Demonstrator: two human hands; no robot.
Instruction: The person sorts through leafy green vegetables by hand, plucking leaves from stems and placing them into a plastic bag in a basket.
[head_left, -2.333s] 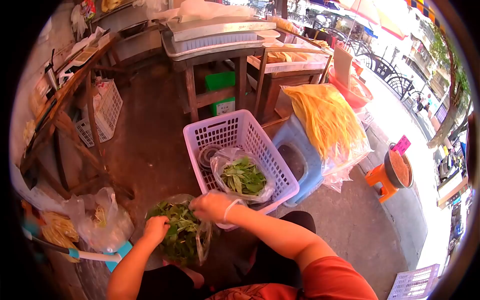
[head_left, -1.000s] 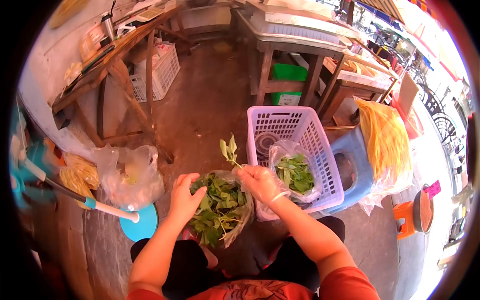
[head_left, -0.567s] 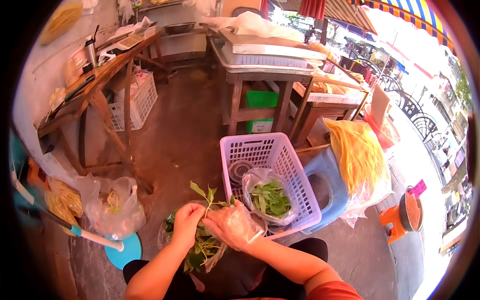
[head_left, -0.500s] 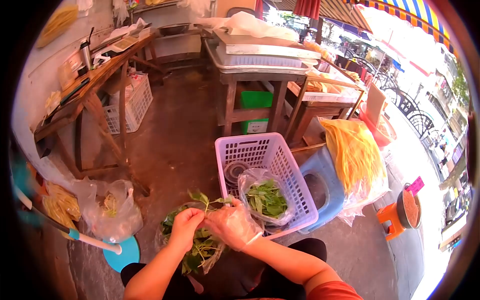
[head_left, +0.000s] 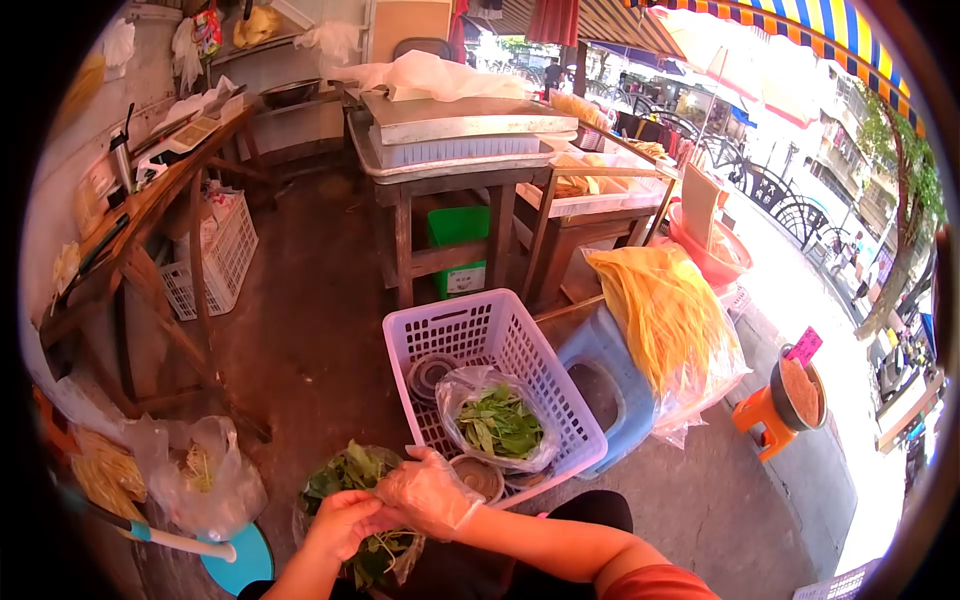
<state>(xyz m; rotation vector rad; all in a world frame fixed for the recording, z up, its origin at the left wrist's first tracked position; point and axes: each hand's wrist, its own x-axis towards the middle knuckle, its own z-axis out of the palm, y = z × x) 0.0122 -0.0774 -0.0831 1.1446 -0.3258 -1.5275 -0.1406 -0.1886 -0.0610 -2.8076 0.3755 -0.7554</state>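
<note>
My left hand (head_left: 340, 522) is bare, its fingers pinched together over a plastic bag of leafy greens (head_left: 350, 472) on the floor. Touching it is my right hand (head_left: 428, 492), which wears a clear plastic glove and has its fingers curled in. Whatever lies between the fingertips is hidden. Beyond the hands a lilac plastic crate (head_left: 585, 400) holds a clear bag of picked green leaves (head_left: 500, 422). Round dark objects, perhaps weights or lids, lie in the crate beside that bag.
A blue stool (head_left: 625, 410) bears a bag of yellow strips (head_left: 655, 310). At left are a clear bag (head_left: 205, 490) and a turquoise disc with a handle (head_left: 245, 562). Wooden tables (head_left: 430, 190) stand behind; an orange stand (head_left: 762, 422) with a bowl is at right.
The view has turned, so the surroundings sit further left. Both hands have come lower over the greens. The leafy sprig between them earlier no longer shows there.
</note>
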